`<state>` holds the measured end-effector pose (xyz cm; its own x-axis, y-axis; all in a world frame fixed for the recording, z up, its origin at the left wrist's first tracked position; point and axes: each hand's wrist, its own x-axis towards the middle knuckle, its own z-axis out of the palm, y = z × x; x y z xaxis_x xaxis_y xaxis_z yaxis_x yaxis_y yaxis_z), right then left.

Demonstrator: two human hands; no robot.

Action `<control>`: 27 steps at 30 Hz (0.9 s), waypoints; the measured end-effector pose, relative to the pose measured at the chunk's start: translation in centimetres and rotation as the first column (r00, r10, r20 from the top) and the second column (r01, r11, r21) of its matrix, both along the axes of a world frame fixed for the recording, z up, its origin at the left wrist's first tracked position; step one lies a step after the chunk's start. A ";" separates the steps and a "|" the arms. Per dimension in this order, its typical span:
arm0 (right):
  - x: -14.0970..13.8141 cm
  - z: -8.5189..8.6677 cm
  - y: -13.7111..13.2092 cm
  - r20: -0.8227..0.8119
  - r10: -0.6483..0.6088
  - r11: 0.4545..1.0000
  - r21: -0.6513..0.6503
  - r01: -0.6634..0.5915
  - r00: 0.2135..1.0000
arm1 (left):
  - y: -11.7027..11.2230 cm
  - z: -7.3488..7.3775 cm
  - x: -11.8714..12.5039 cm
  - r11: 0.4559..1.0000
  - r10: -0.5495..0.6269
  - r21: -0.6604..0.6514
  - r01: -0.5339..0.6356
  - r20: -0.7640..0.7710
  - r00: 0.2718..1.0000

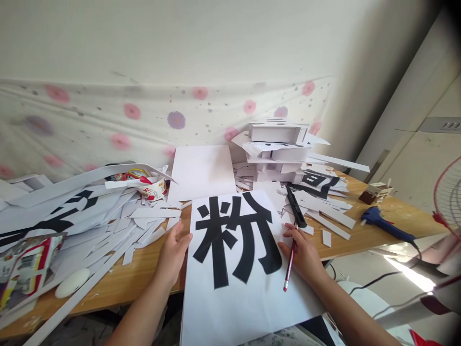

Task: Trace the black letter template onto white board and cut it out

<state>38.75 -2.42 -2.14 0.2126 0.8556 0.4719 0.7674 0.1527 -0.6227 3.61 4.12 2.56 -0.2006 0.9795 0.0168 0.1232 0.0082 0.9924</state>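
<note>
A white sheet [237,298] printed with a large black character lies in front of me, overhanging the near edge of the wooden table [144,269]. My left hand [173,252] rests flat on the sheet's left edge, fingers spread. At the sheet's right edge, my right hand [301,252] is closed round a red pencil [289,269] that points down toward me. A black utility knife [296,207] lies just beyond that hand.
White paper strips and offcuts [108,226] cover the table's left side, with a snack packet [21,269] and a white oval object [72,282]. Stacked white foam pieces [277,149] stand at the back. A blue glue gun [385,226] lies right; a red fan [448,197] stands beyond.
</note>
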 end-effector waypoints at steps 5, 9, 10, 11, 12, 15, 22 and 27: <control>-0.4 -0.7 0.0 -0.199 -0.008 0.990 0.133 0.035 0.980 | -3.3 1.5 0.6 0.944 -0.125 -0.209 0.255 0.489 0.863; -2.1 0.6 0.5 -0.503 0.057 0.988 0.154 0.024 0.863 | -3.3 2.9 0.0 0.950 -0.157 -0.144 0.278 0.549 0.821; -2.5 1.2 0.7 -0.560 0.068 0.989 0.149 0.020 0.826 | -3.1 3.1 -0.3 0.956 -0.154 -0.129 0.263 0.544 0.825; -2.9 1.8 1.0 -0.601 0.067 0.991 0.133 0.017 0.796 | -3.0 3.2 -0.8 0.962 -0.147 -0.117 0.245 0.536 0.831; -3.2 2.3 1.3 -0.628 0.056 0.994 0.111 0.018 0.777 | -2.9 3.2 -1.1 0.969 -0.138 -0.106 0.225 0.526 0.839; -4.0 3.5 2.1 -0.677 0.019 1.000 0.026 -0.002 0.736 | -3.1 2.9 -2.0 0.983 -0.096 -0.087 0.163 0.510 0.855; -4.5 3.4 1.6 -0.582 -0.006 0.988 -0.130 -0.086 0.813 | -3.8 1.6 -1.8 0.989 0.009 -0.131 0.062 0.483 0.876; -3.8 2.8 0.6 -0.437 -0.098 0.989 -0.140 0.040 0.894 | -3.6 1.5 -1.7 0.986 -0.041 -0.128 0.110 0.454 0.890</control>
<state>34.97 -1.78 0.71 0.4353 0.8763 0.2064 0.4142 0.0086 -0.9102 1.88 0.53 4.09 -0.0781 0.9764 -0.2013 -0.3289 0.1654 0.9298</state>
